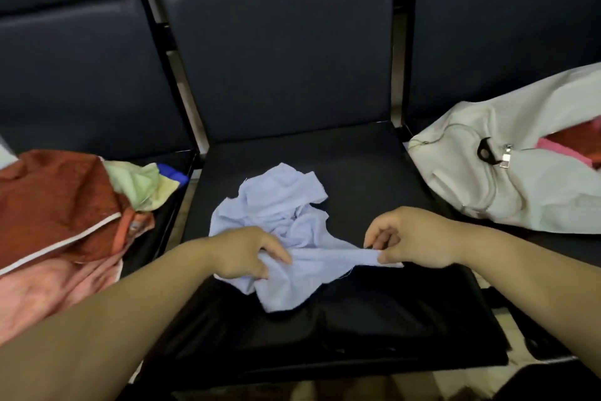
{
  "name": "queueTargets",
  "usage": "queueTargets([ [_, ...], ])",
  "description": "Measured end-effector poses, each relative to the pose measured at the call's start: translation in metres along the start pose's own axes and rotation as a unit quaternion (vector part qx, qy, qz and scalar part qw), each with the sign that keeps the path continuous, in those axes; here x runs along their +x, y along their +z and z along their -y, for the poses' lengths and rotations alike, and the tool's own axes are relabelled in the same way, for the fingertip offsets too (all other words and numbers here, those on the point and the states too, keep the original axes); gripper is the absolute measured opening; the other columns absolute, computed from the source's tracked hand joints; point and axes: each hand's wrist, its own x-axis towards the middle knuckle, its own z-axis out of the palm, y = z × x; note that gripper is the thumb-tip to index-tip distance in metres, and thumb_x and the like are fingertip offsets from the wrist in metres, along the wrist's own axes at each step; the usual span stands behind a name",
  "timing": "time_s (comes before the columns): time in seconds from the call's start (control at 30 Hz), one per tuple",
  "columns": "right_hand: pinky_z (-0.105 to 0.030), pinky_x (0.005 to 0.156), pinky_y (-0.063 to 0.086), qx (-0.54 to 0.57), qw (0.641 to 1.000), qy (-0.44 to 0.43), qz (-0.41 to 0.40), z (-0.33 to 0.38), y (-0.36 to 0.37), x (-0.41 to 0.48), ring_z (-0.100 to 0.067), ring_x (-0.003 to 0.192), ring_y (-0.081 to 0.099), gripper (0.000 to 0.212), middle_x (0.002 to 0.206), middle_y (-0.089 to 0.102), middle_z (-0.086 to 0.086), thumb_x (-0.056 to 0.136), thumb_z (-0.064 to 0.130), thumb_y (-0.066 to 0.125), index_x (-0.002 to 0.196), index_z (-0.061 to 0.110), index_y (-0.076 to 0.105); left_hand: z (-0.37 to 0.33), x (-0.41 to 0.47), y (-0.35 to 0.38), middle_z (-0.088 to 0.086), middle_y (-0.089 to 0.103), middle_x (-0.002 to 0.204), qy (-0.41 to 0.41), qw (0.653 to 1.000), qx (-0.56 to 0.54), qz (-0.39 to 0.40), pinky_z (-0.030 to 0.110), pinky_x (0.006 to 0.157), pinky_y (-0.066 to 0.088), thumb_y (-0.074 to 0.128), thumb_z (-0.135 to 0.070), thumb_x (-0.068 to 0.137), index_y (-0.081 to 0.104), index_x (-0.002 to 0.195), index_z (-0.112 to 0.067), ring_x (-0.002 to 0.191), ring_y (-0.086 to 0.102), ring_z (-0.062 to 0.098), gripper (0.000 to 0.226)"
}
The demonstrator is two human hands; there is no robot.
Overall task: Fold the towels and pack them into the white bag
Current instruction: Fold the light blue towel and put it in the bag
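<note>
No text, label, brand, number or sign can be read anywhere here, on the towels, the bag or the seats.

Towel (273, 202) on middle seat (357, 166), towel pile (55, 199) left, bag (520, 192) right (towels (559, 148) inside)

Soft, thin, matt cloth forms the crumpled pale-blue towel (279, 205), lying on the smooth, faintly shiny leatherette seat (374, 166); right of the towel, the white fabric bag (533, 199) carries a glossy metal zipper pull (505, 156).
</note>
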Motion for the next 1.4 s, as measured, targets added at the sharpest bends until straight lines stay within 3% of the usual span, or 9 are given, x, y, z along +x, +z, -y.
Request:
queueTargets([
  [0.17, -0.011, 0.070, 0.048, -0.064, 0.997, -0.012, -0.038, 0.011, 0.026, 0.004, -0.001, 0.082, 0.063, 0.028, 0.101, 0.064, 0.017, 0.082, 0.017, 0.075, 0.101, 0.036, 0.068, -0.014, -0.002, 0.027, -0.020, 0.066, 0.114, 0.058, 0.985, -0.029, -0.161, 0.042, 0.098, 0.053, 0.061, -0.028, 0.078, 0.070, 0.105, -0.049, 0.113, 0.061, 0.009, 0.035],
  [0.27, -0.017, 0.078, 0.043, -0.188, 0.974, -0.053, -0.114, 0.014, 0.035, 0.005, -0.007, 0.096, 0.049, 0.034, 0.107, 0.054, 0.017, 0.082, 0.016, 0.067, 0.110, 0.037, 0.066, -0.033, -0.002, 0.057, -0.021, 0.062, 0.107, 0.094, 0.965, 0.023, -0.245, 0.030, 0.098, 0.044, 0.063, -0.040, 0.086, 0.070, 0.111, -0.040, 0.110, 0.052, 0.004, 0.026],
  [0.5, -0.011, 0.077, 0.046, -0.120, 0.988, -0.096, -0.027, 0.013, 0.065, 0.000, 0.011, 0.087, 0.060, 0.027, 0.093, 0.063, 0.030, 0.090, 0.027, 0.071, 0.114, 0.040, 0.067, -0.028, -0.007, 0.079, -0.016, 0.063, 0.089, 0.066, 0.979, 0.010, -0.192, 0.013, 0.074, 0.043, 0.062, -0.031, 0.096, 0.065, 0.116, -0.032, 0.081, 0.057, 0.000, 0.020],
  [0.63, -0.003, 0.072, 0.039, -0.090, 0.992, -0.072, -0.044, 0.018, 0.068, 0.000, 0.019, 0.083, 0.056, 0.038, 0.086, 0.055, 0.033, 0.088, 0.036, 0.076, 0.124, 0.041, 0.063, -0.020, -0.018, 0.072, -0.009, 0.067, 0.082, 0.055, 0.985, -0.003, -0.162, 0.018, 0.070, 0.042, 0.060, -0.023, 0.097, 0.065, 0.101, -0.029, 0.074, 0.058, 0.002, 0.008],
  [0.8, -0.011, 0.075, 0.046, -0.040, 0.990, -0.114, -0.076, 0.040, 0.080, 0.010, 0.004, 0.094, 0.061, 0.030, 0.098, 0.064, 0.024, 0.082, 0.035, 0.082, 0.106, 0.038, 0.065, -0.026, -0.037, 0.049, -0.001, 0.065, 0.087, 0.057, 0.958, -0.189, -0.210, 0.020, 0.075, 0.047, 0.057, -0.011, 0.099, 0.050, 0.116, -0.032, 0.077, 0.059, 0.004, 0.028],
  [0.9, -0.017, 0.068, 0.047, 0.012, 0.986, -0.121, -0.116, 0.052, 0.081, 0.017, 0.000, 0.077, 0.064, 0.021, 0.085, 0.067, 0.018, 0.084, 0.018, 0.080, 0.085, 0.029, 0.062, -0.029, -0.051, 0.032, -0.006, 0.062, 0.082, 0.067, 0.933, -0.266, -0.231, 0.023, 0.077, 0.048, 0.055, -0.005, 0.098, 0.054, 0.111, -0.033, 0.077, 0.057, 0.005, 0.031],
  [1.1, -0.036, 0.074, 0.055, 0.171, 0.968, -0.121, -0.139, 0.073, 0.054, 0.019, -0.022, 0.076, 0.065, 0.018, 0.086, 0.067, -0.006, 0.090, 0.001, 0.068, 0.092, 0.016, 0.058, -0.023, -0.065, 0.009, -0.003, 0.051, 0.075, 0.081, 0.886, -0.380, -0.251, 0.030, 0.063, 0.036, 0.053, -0.016, 0.088, 0.065, 0.093, -0.034, 0.068, 0.043, 0.016, 0.022],
  [1.23, -0.032, 0.067, 0.046, 0.221, 0.956, -0.139, -0.133, 0.081, 0.028, 0.009, -0.017, 0.074, 0.054, 0.018, 0.083, 0.060, 0.000, 0.094, -0.001, 0.061, 0.095, 0.016, 0.058, -0.026, -0.075, -0.004, 0.004, 0.054, 0.087, 0.135, 0.912, -0.336, -0.195, 0.043, 0.080, 0.043, 0.062, -0.021, 0.092, 0.070, 0.098, -0.033, 0.082, 0.049, 0.027, 0.016],
  [1.4, -0.033, 0.078, 0.050, 0.233, 0.956, -0.159, -0.085, 0.092, 0.012, -0.004, -0.019, 0.082, 0.060, 0.021, 0.090, 0.067, -0.002, 0.094, 0.004, 0.066, 0.097, 0.024, 0.071, -0.027, -0.086, -0.023, -0.006, 0.072, 0.109, 0.130, 0.953, -0.218, -0.162, 0.033, 0.104, 0.049, 0.071, -0.008, 0.093, 0.078, 0.097, -0.029, 0.111, 0.065, 0.018, 0.023],
])
